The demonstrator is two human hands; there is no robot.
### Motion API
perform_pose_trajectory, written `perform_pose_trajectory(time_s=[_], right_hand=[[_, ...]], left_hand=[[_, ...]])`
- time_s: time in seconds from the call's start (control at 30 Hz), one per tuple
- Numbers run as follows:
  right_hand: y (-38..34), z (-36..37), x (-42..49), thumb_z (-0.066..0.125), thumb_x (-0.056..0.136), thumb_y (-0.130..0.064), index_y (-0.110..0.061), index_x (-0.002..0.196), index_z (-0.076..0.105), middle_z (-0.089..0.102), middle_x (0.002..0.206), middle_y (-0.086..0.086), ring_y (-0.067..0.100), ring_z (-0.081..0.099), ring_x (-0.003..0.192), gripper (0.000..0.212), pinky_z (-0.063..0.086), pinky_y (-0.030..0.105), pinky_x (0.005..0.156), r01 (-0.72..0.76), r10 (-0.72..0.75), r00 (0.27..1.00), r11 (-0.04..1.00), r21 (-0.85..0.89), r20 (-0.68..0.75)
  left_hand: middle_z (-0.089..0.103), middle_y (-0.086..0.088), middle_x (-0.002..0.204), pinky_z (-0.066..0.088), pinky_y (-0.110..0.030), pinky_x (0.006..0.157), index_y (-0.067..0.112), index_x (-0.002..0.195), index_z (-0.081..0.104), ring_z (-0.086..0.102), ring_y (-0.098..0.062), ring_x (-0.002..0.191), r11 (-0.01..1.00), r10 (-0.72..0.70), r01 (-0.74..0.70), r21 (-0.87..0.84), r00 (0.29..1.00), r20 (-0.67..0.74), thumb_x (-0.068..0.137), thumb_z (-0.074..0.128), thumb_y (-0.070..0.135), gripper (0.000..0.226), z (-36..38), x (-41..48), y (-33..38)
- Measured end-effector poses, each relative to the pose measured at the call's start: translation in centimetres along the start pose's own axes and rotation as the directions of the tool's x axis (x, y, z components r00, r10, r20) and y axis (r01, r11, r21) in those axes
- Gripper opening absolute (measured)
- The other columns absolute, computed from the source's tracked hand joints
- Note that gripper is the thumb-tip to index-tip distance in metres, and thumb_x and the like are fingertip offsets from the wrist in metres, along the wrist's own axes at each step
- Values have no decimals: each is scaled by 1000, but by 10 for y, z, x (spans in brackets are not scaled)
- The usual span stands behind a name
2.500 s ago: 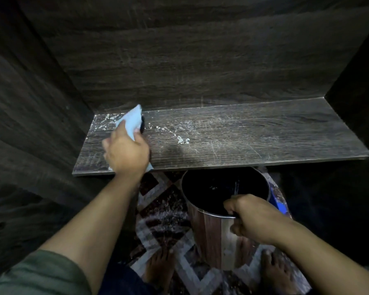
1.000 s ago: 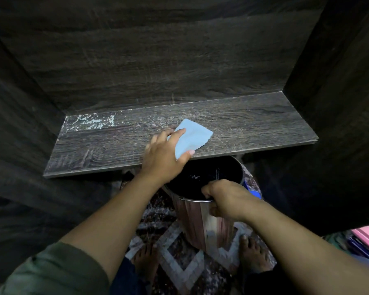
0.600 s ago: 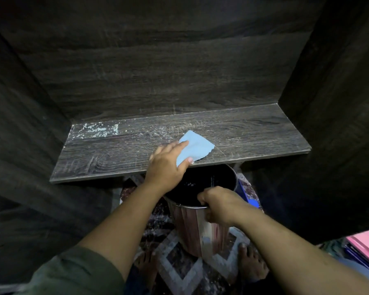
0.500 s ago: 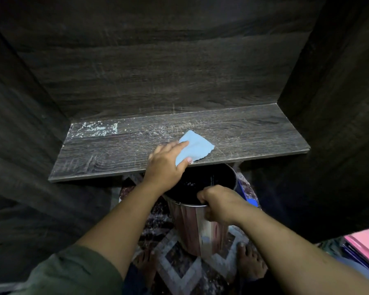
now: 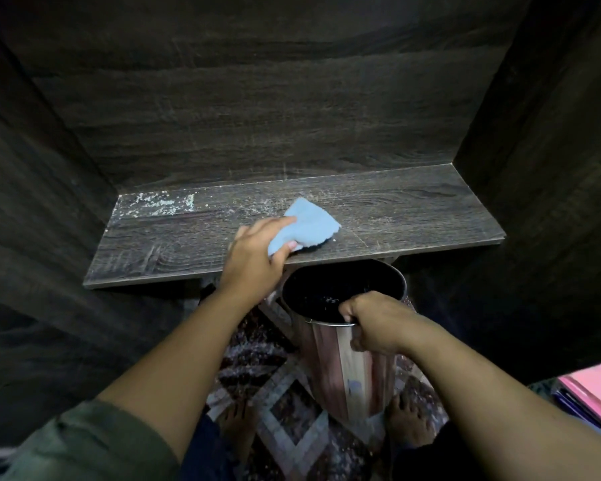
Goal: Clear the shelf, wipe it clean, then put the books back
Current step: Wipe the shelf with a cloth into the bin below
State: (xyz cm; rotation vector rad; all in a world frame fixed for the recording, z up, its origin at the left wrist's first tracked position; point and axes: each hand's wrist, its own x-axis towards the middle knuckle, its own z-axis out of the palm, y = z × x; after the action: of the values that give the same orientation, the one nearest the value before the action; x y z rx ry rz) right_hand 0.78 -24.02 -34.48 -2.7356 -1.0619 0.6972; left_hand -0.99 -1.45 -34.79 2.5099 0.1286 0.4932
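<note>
Pinching the small light-blue soft cloth (image 5: 309,225) with my left hand (image 5: 254,258): the thumb is curled under its near edge, the forefinger lies straight along the top, and the other fingers bend over it. The cloth lies on the dark wood-grain laminate shelf (image 5: 396,216), about mid-length, close to the front edge. It's light, floppy and bunches easily, so I'd judge a flat palm over its middle wipes better than this edge pinch. Nothing fragile.

My right hand (image 5: 372,324) is curled tight over the near rim of the tall shiny metal bin (image 5: 344,369), whose open mouth sits just under the shelf's front edge, below the cloth. The bin looks thin-walled and light, and the rim is the obvious hold. I can't tell whether it stands or hangs.

A white crumbly dust patch (image 5: 157,203) sits at the back left corner, with finer specks along the back edge. The cabinet side walls close off both ends, so the corners look awkward to reach. A stack of pink and purple books (image 5: 597,390) lies off the shelf, low right. A patterned rug (image 5: 292,421) lies underneath.
</note>
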Motion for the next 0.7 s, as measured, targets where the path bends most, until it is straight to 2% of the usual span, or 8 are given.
perform_pose_trajectory(time_s=[0.17, 0.3, 0.43, 0.5, 0.6, 0.7], right_hand=[[0, -1, -2, 72, 74, -18, -22, 63, 37, 44, 66, -6, 20, 51, 72, 37, 32, 22, 58, -13, 14, 1000, 1000, 24, -13], [1, -6, -2, 72, 75, -15, -21, 62, 35, 42, 63, -5, 19, 46, 69, 40, 28, 23, 46, 10, -9, 999, 1000, 24, -33], [6, -4, 2, 71, 74, -15, -22, 63, 37, 52, 72, -1, 21, 54, 74, 37, 32, 23, 56, 7, -6, 999, 1000, 20, -53], [6, -4, 4, 72, 74, -16, -23, 62, 36, 48, 70, -3, 21, 52, 73, 38, 32, 22, 60, 7, -7, 998, 1000, 13, -55], [5, -4, 7, 74, 72, -18, -22, 62, 36, 45, 66, -5, 21, 51, 72, 39, 32, 23, 60, 3, -2, 998, 1000, 22, -59], [6, -4, 9, 75, 71, -16, -21, 62, 36, 46, 65, -3, 22, 53, 71, 40, 33, 26, 57, -9, 11, 998, 999, 44, -60]], left_hand=[[61, 4, 127, 40, -42, 98, 30, 128, 60, 54, -26, 112, 998, -21, 21, 67, 1000, 6, 87, 45, 49, 48, 8, 7, -2], [58, 3, 132, 37, -41, 102, 31, 131, 58, 47, -26, 116, 995, -54, 54, 78, 999, -10, 93, 56, 36, 38, 7, 18, 1], [52, 8, 139, 29, -38, 102, 36, 134, 54, 40, -24, 124, 989, -89, 85, 125, 996, 31, 95, 55, 38, 39, 8, 26, 2], [48, 10, 142, 28, -38, 104, 40, 136, 50, 37, -23, 128, 984, -103, 86, 157, 990, 98, 95, 53, 41, 41, 8, 31, 3], [40, 12, 148, 25, -40, 104, 43, 140, 43, 34, -24, 132, 969, -126, 80, 236, 974, 190, 95, 50, 47, 45, 12, 30, 5], [38, 12, 149, 24, -40, 101, 44, 141, 40, 33, -24, 131, 963, -122, 68, 262, 974, 194, 95, 48, 49, 47, 14, 29, 3]])
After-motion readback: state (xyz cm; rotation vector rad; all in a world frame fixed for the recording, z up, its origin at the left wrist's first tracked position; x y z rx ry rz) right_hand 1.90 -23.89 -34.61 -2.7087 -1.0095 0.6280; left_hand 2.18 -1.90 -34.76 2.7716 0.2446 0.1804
